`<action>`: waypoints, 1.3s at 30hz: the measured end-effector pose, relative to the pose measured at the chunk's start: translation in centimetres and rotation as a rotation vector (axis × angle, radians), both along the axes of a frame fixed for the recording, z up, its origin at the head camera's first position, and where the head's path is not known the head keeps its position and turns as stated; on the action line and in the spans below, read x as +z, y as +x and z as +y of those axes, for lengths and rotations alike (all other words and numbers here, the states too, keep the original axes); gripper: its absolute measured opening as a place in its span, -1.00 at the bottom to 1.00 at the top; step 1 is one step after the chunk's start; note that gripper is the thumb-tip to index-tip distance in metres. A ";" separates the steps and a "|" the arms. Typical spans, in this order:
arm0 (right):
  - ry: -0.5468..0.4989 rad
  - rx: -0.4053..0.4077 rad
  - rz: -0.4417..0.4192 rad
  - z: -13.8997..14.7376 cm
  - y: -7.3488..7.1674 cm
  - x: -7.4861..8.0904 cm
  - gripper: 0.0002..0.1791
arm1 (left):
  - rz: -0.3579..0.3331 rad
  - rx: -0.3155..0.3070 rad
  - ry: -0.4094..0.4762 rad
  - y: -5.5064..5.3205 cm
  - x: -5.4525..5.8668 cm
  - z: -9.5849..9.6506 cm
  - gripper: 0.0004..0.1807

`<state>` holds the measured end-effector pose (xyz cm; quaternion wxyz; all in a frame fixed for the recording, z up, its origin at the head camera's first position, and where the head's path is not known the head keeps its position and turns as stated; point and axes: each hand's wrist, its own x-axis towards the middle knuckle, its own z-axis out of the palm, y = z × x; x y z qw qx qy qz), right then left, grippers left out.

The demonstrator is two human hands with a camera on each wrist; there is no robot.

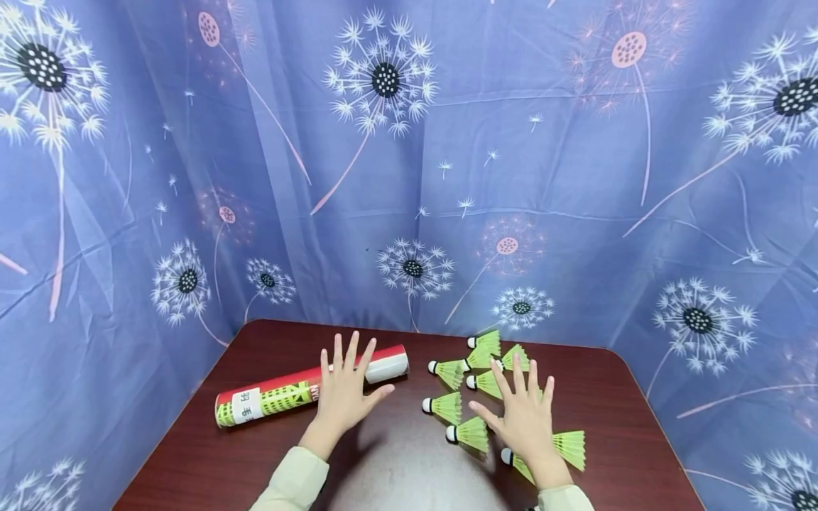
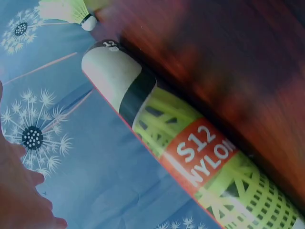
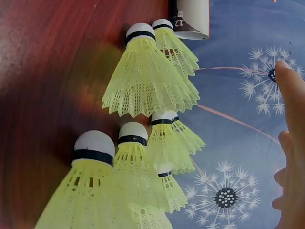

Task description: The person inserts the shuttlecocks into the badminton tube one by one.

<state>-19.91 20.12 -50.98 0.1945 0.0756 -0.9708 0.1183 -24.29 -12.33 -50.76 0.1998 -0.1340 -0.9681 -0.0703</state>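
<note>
My left hand (image 1: 345, 397), fingers spread, is over the middle of a shuttlecock tube (image 1: 279, 399) and hides part of it. The tube lies on its side at the table's left, red with yellow-green print and a pale end; "S12 NYLON" shows on the tube (image 2: 190, 148) in the left wrist view. My right hand (image 1: 525, 419), also spread and holding nothing, overlaps a loose group of yellow-green shuttlecocks with white heads and black bands. One shuttlecock (image 1: 471, 433) lies just left of the thumb, another (image 1: 569, 448) by the wrist. In the right wrist view, a shuttlecock (image 3: 147, 76) lies among several others.
The dark red-brown wooden table (image 1: 402, 461) has rounded back corners. Blue curtain cloth (image 1: 473, 170) with a dandelion print hangs behind it and along both sides. A few shuttlecocks, including one (image 1: 483, 342), lie close to the table's back edge.
</note>
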 end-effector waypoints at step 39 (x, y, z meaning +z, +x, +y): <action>-0.059 0.206 0.082 6.5 -0.7 1.8 -0.17 | 0.042 -0.421 -0.116 -3.0 2.7 -6.4 -0.13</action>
